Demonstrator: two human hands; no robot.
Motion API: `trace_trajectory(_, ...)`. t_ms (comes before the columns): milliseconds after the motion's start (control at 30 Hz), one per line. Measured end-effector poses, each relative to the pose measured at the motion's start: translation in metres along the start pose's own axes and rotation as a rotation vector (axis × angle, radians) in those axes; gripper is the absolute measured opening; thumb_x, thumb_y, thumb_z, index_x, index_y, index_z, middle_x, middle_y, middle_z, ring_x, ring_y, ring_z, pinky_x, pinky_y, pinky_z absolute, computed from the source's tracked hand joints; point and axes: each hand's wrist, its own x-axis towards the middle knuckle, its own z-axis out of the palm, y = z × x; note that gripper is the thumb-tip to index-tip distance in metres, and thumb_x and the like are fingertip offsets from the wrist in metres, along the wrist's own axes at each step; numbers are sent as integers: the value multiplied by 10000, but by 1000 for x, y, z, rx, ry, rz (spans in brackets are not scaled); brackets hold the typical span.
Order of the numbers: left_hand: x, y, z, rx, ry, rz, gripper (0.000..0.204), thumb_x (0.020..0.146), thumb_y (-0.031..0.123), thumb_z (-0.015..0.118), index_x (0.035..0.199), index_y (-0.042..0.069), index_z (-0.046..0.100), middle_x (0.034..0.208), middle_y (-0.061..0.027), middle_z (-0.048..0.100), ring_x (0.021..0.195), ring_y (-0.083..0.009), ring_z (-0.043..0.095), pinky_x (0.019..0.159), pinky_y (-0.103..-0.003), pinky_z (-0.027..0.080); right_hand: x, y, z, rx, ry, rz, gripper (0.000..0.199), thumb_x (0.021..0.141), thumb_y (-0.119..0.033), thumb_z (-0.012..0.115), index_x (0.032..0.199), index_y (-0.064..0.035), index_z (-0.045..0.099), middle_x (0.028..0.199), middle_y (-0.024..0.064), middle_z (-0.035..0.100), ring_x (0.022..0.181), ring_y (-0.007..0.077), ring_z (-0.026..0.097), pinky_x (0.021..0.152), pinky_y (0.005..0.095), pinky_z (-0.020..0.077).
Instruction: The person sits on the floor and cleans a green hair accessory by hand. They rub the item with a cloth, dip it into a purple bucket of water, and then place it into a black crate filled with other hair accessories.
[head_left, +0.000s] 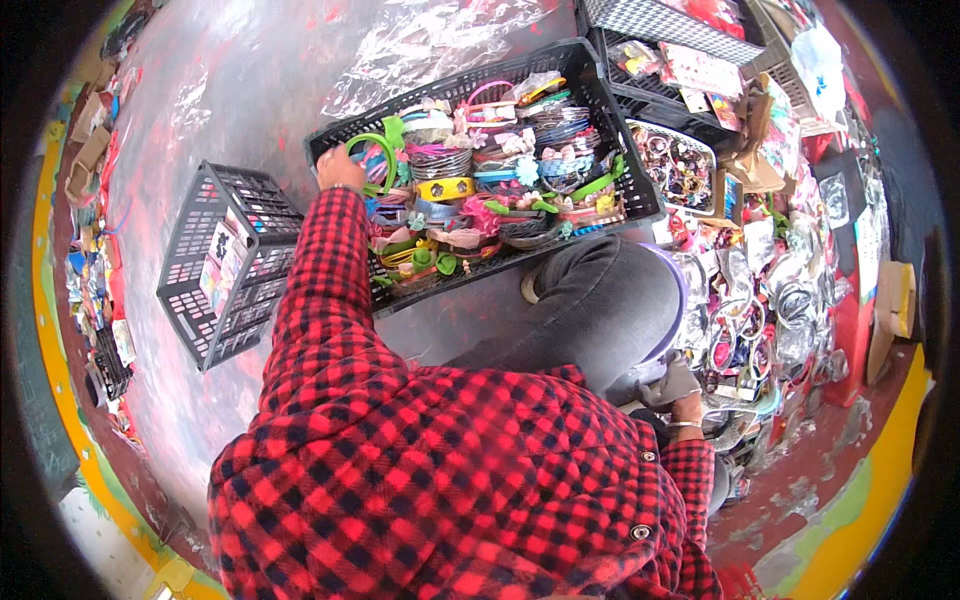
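From the head view we are counting three black crates: a full one [620, 150] ahead, a near-empty one [190, 265] lying to its left holding a flat pale card, and a third [650, 40] behind. Our left hand [340, 170] is closing its grip around a green headband [372, 150] at the full crate's left end. Our right hand [688, 408] is resting by clear packets; we cannot tell its grip.

red-and-black checked flannel shirt with metal snap buttons, grey trousers, thin bracelets at both wrists
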Motion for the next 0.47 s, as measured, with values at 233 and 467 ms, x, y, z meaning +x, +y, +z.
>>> trace_trajectory(233, -55, 20, 9, -387, -99, 69, 200, 774, 173, 540, 902, 80, 661, 874, -184, 627, 846, -341, 597, 748, -416, 463, -52, 21, -75, -153, 541, -156, 592, 618, -264, 718, 1172, -166, 535, 968, -35, 553, 777, 113, 466, 869, 263, 362)
trace_trajectory(467, -38, 140, -39, -625, 11, 527, 223, 813, 138, 555, 1009, 65, 632, 961, -144, 641, 888, -260, 608, 833, -353, 439, -165, 52, -126, -431, 896, -110, 593, 616, -196, 731, 1181, -243, 555, 920, -122, 569, 675, 53, 475, 818, 243, 396)
